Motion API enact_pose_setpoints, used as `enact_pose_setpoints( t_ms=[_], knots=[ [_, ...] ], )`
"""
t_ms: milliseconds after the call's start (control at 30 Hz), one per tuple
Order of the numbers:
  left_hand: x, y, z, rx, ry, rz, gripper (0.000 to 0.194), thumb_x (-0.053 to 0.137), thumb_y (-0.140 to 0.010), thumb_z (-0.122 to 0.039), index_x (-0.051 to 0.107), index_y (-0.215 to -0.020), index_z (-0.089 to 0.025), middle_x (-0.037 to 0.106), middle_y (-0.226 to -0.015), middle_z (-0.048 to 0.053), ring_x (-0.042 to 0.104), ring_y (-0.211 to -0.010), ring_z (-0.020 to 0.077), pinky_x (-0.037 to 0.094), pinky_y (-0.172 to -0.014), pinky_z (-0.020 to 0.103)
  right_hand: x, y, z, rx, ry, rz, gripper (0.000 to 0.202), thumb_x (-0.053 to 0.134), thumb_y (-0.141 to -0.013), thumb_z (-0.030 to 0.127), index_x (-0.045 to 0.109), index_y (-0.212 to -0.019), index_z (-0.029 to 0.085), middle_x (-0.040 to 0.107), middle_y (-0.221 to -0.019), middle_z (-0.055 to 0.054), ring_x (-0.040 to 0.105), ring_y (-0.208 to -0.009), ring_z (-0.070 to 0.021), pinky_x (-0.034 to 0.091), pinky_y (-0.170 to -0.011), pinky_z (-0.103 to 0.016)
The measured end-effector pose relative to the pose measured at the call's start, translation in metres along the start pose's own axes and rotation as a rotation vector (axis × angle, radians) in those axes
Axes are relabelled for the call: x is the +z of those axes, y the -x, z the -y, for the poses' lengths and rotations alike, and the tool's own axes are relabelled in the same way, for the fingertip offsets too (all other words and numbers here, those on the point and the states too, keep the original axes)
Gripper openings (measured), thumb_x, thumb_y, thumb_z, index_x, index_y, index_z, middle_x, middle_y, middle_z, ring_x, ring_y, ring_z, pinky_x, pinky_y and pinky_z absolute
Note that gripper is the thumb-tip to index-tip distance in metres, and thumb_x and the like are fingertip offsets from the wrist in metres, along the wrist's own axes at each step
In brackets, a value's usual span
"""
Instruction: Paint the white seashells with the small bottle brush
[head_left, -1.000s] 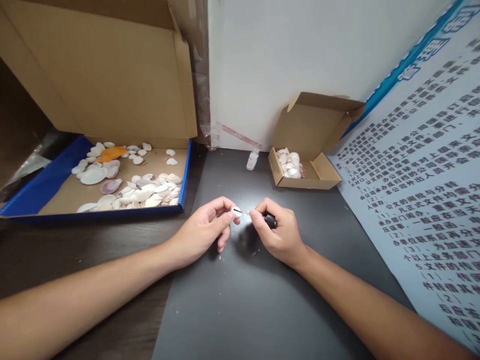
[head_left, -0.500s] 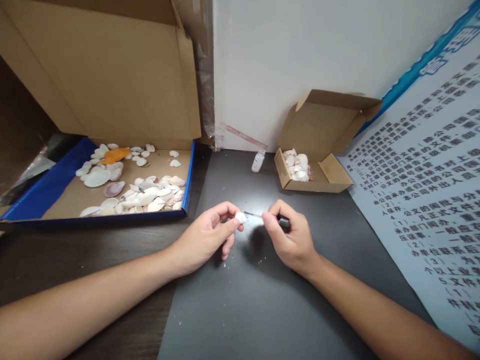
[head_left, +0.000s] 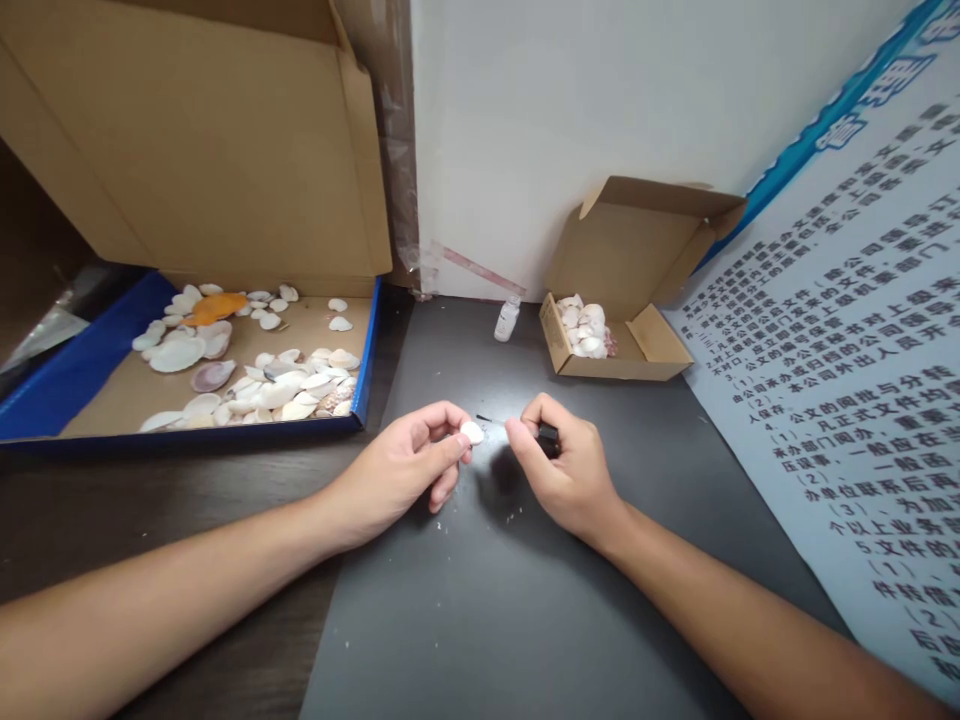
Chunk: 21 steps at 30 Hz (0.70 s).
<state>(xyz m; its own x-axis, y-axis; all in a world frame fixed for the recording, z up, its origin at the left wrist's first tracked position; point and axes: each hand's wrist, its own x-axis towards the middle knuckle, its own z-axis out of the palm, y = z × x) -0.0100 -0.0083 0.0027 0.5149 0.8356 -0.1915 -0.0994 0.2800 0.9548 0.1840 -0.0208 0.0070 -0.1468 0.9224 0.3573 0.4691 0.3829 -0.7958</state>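
Observation:
Between thumb and fingertips, my left hand [head_left: 401, 475] pinches a small white seashell [head_left: 472, 433] above the grey mat. My right hand [head_left: 574, 480] is closed round the black handle of a small brush [head_left: 549, 437]. The brush's thin stem points left, and its dark tip is just above the shell's upper edge; whether they touch I cannot tell. Beyond the hands, a small clear bottle [head_left: 507, 318] with whitish contents stands upright on the mat.
At left, an open blue-edged cardboard box [head_left: 112, 400] holds many shells and an orange piece [head_left: 216, 308]. A smaller open cardboard box [head_left: 622, 366] with white shells stands at back right. White crumbs dot the grey mat [head_left: 480, 620]. A printed sheet [head_left: 847, 400] lines the right side.
The view has shifted slightly, so everything appears a little farther left. The brush tip has moved a little up from the shell's right side to above its upper edge. Both grips are unchanged.

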Motion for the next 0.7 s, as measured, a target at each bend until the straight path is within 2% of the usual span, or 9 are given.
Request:
enact_pose_setpoints(
  t_ms=[67, 233, 367, 467, 633, 700],
  knots=[
    [0.0004, 0.0001, -0.0008, -0.005, 0.02, -0.001, 0.025, 0.062, -0.09, -0.04, 0.052, -0.089, -0.017, 0.055, -0.068, -0.005, 0.044, -0.041, 0.0022, 0.038, -0.043, 0.018, -0.0004, 0.0003, -0.0002, -0.012, -0.01, -0.031, 0.027, 0.053, -0.09, 0.028, 0.039, -0.068, 0.022, 0.036, -0.054, 0.008, 0.035, -0.048, -0.0083, 0.031, -0.048, -0.022],
    [0.0012, 0.0005, -0.0026, -0.003, 0.087, 0.018, 0.025, 0.065, -0.087, -0.038, 0.05, -0.089, -0.018, 0.055, -0.07, -0.006, 0.045, -0.042, 0.0028, 0.041, -0.044, 0.019, 0.0004, 0.0012, 0.0012, -0.047, -0.022, 0.049, 0.027, 0.055, -0.089, 0.025, 0.038, -0.068, 0.022, 0.037, -0.053, 0.008, 0.034, -0.046, -0.0076, 0.03, -0.046, -0.021],
    [0.0008, 0.0005, -0.0011, 0.005, 0.054, 0.036, 0.025, 0.065, -0.087, -0.037, 0.049, -0.09, -0.018, 0.052, -0.066, -0.007, 0.044, -0.042, 0.002, 0.038, -0.044, 0.018, 0.0017, 0.0006, 0.0018, -0.036, -0.003, -0.014, 0.026, 0.054, -0.089, 0.023, 0.038, -0.069, 0.022, 0.035, -0.053, 0.009, 0.033, -0.045, -0.0071, 0.029, -0.045, -0.021],
    [0.0001, 0.0003, 0.0009, 0.022, 0.035, 0.04, 0.023, 0.062, -0.089, -0.036, 0.047, -0.09, -0.019, 0.049, -0.064, -0.009, 0.042, -0.041, 0.0019, 0.036, -0.044, 0.017, 0.0015, 0.001, 0.0019, -0.095, -0.029, 0.013, 0.026, 0.055, -0.088, 0.022, 0.038, -0.068, 0.022, 0.035, -0.053, 0.009, 0.033, -0.045, -0.0067, 0.03, -0.045, -0.02],
    [0.001, 0.0005, 0.0004, 0.058, 0.016, 0.037, 0.019, 0.06, -0.091, -0.031, 0.044, -0.089, -0.02, 0.046, -0.06, -0.011, 0.039, -0.042, 0.0019, 0.035, -0.045, 0.017, 0.0007, 0.002, 0.0014, -0.074, -0.025, -0.031, 0.026, 0.056, -0.088, 0.021, 0.039, -0.069, 0.022, 0.033, -0.053, 0.009, 0.032, -0.045, -0.0063, 0.029, -0.044, -0.02],
    [0.0022, 0.0006, -0.0008, 0.062, 0.013, 0.035, 0.019, 0.06, -0.091, -0.03, 0.044, -0.088, -0.02, 0.044, -0.059, -0.012, 0.038, -0.042, 0.0021, 0.035, -0.044, 0.017, 0.0008, 0.0021, 0.0011, -0.103, -0.047, -0.01, 0.025, 0.056, -0.088, 0.021, 0.04, -0.069, 0.022, 0.035, -0.054, 0.009, 0.034, -0.045, -0.0066, 0.03, -0.045, -0.02]
  ],
)
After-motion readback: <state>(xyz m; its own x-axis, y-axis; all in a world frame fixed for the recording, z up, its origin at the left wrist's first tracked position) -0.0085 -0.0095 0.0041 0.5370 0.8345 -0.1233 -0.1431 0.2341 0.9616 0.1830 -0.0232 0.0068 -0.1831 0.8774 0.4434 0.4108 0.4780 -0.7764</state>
